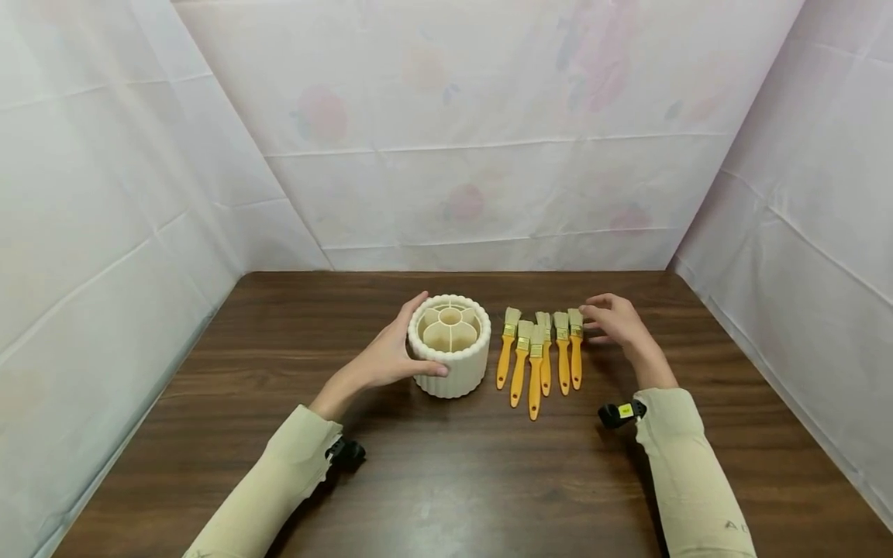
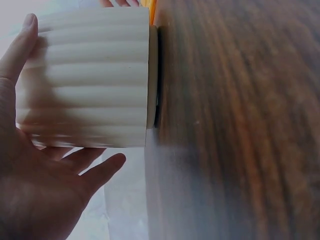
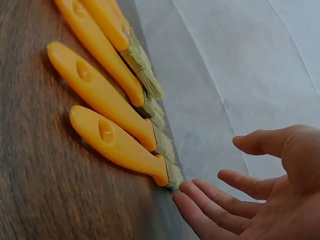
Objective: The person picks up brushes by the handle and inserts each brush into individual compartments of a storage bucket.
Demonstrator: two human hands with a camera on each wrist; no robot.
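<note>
Cupping the ribbed holder (image 1: 449, 345) with your relaxed left hand (image 1: 387, 356), your open right hand (image 1: 614, 319) nears the light, stiff brushes (image 1: 540, 353); pinch one by its smooth handle.

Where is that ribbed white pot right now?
In the head view the ribbed white pot stands mid-table, the left hand against its side, yellow brushes just right.

Left hand (image 1: 387, 358) fingers hidden behind holder (image 1: 449, 343) at 9 o'clock side. Left wrist view cuts off palm (image 2: 35, 195) and holder's top. Right wrist view crops upper brushes (image 3: 107, 27); right hand (image 3: 270, 195) cut at 5 o'clock.
</note>
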